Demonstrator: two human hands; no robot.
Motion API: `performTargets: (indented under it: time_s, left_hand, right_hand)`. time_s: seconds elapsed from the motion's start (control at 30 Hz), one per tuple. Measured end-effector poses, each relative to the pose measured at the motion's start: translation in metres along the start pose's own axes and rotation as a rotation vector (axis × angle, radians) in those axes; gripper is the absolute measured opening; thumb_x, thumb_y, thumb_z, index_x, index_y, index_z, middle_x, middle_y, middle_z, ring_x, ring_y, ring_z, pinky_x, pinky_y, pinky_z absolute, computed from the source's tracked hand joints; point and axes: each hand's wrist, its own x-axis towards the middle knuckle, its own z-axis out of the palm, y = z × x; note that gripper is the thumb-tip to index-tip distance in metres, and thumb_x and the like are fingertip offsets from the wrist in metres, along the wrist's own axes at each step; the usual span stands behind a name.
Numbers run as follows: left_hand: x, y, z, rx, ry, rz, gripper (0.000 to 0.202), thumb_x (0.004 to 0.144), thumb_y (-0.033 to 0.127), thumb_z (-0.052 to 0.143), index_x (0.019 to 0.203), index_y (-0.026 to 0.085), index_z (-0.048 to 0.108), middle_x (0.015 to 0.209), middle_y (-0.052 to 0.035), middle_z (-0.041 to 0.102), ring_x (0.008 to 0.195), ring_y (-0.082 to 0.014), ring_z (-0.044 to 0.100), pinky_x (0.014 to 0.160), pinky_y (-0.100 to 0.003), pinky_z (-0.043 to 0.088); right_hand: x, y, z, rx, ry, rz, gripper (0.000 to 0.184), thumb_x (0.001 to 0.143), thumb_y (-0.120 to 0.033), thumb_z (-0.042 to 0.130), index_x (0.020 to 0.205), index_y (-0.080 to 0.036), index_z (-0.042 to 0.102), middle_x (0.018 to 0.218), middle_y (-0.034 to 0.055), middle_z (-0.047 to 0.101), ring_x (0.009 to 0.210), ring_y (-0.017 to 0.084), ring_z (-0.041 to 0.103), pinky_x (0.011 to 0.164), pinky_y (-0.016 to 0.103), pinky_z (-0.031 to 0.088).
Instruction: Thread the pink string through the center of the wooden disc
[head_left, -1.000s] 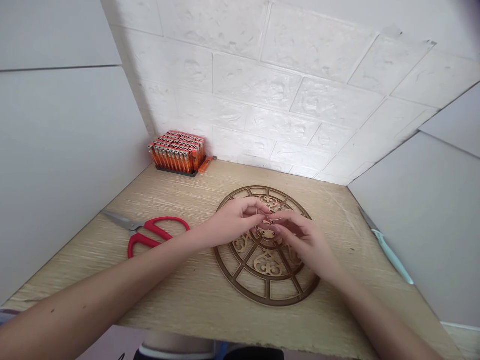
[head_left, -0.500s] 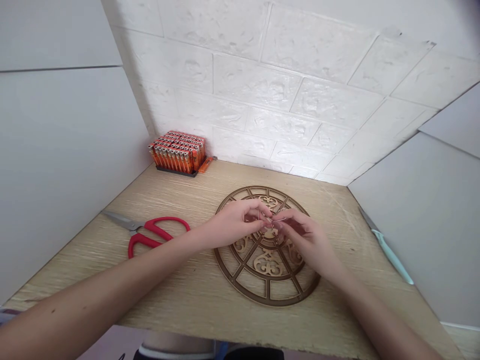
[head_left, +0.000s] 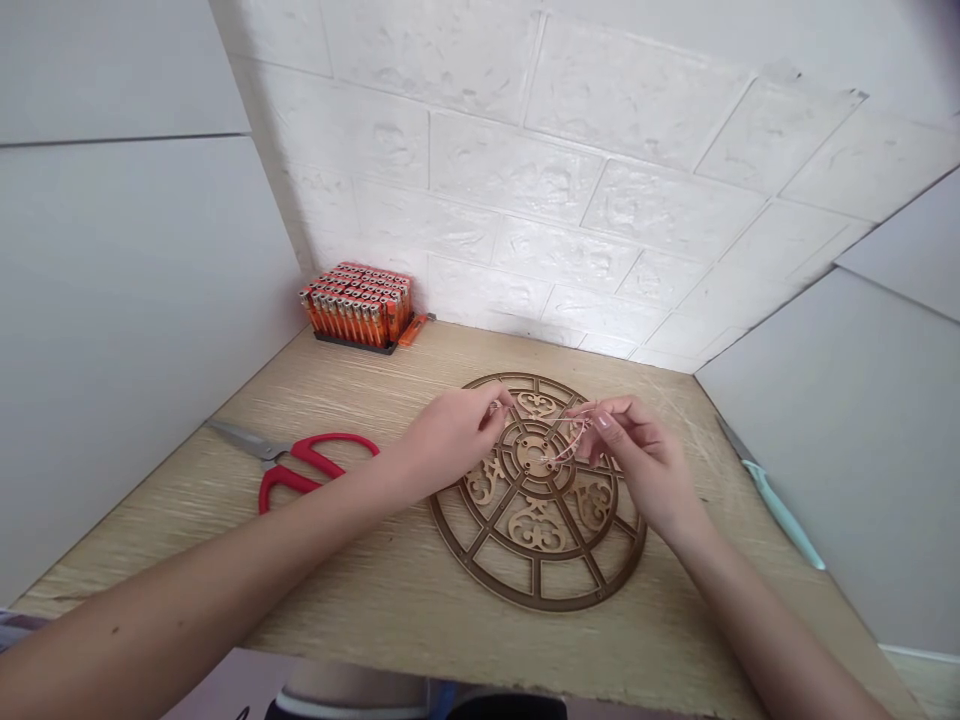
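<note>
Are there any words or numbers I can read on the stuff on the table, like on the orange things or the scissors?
No words or numbers can be read.
The orange lighters in the black tray have small marks on them, but these are too small and blurred to read.
The red-handled scissors and the wooden fretwork disc show no readable text.

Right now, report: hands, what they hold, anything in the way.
Left hand, right hand pinching thin pinkish cord. Above wooden fretwork disc. Red-handled scissors off left, apart from disc.
</note>
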Motion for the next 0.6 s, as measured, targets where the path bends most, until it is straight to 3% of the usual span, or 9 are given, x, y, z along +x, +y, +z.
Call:
performTargets:
  time_s: [0.1,0.27,0.37,0.47,0.6]
  left_hand:
    - [0.000,-0.004,-0.002,0.143,0.027,0.006,0.033,0.092,0.037,0.033,0.106,0.022,0.059,0.083,-0.0018,0.059,0.064,-0.0089,0.046,0.058,-0.021,0.023]
    - [0.003,-0.004,-0.002,0.170,-0.029,0.089,0.036,0.093,0.039,0.032,0.106,0.022,0.062,0.088,-0.0038,0.060,0.073,-0.0118,0.049,0.065,-0.023,0.030]
    - [0.004,0.000,-0.002,0.173,-0.019,0.186,0.033,0.091,0.039,0.038,0.104,0.021,0.062,0.098,-0.0044,0.058,0.095,-0.0159,0.049,0.083,-0.027,0.035]
    - [0.002,0.005,-0.001,0.108,-0.057,0.237,0.030,0.090,0.039,0.043,0.105,0.022,0.062,0.109,-0.0034,0.055,0.112,-0.0187,0.041,0.096,-0.031,0.032]
    - [-0.001,0.012,0.002,-0.041,-0.174,0.329,0.032,0.091,0.041,0.041,0.105,0.020,0.061,0.106,-0.0017,0.056,0.105,-0.0137,0.045,0.095,-0.027,0.033]
  right_hand:
    - [0.001,0.001,-0.001,0.057,0.013,0.028,0.023,0.091,-0.041,0.053,0.089,-0.018,0.050,0.094,0.0057,0.062,0.063,0.012,0.056,0.057,0.025,0.047]
    - [0.003,0.007,-0.003,0.116,0.018,0.049,0.027,0.088,-0.044,0.057,0.089,-0.019,0.049,0.103,0.0071,0.062,0.072,0.015,0.062,0.060,0.025,0.048]
    - [0.003,0.007,-0.003,0.141,-0.023,0.063,0.026,0.088,-0.044,0.058,0.091,-0.019,0.051,0.108,0.0072,0.061,0.079,0.016,0.063,0.063,0.026,0.050]
    - [0.001,0.007,0.000,0.157,-0.078,0.086,0.022,0.088,-0.040,0.059,0.092,-0.019,0.056,0.111,0.0064,0.060,0.085,0.016,0.063,0.071,0.028,0.053]
    - [-0.001,0.009,0.003,0.221,-0.142,0.142,0.021,0.088,-0.037,0.061,0.097,-0.019,0.062,0.107,0.0062,0.061,0.093,0.017,0.062,0.081,0.030,0.055]
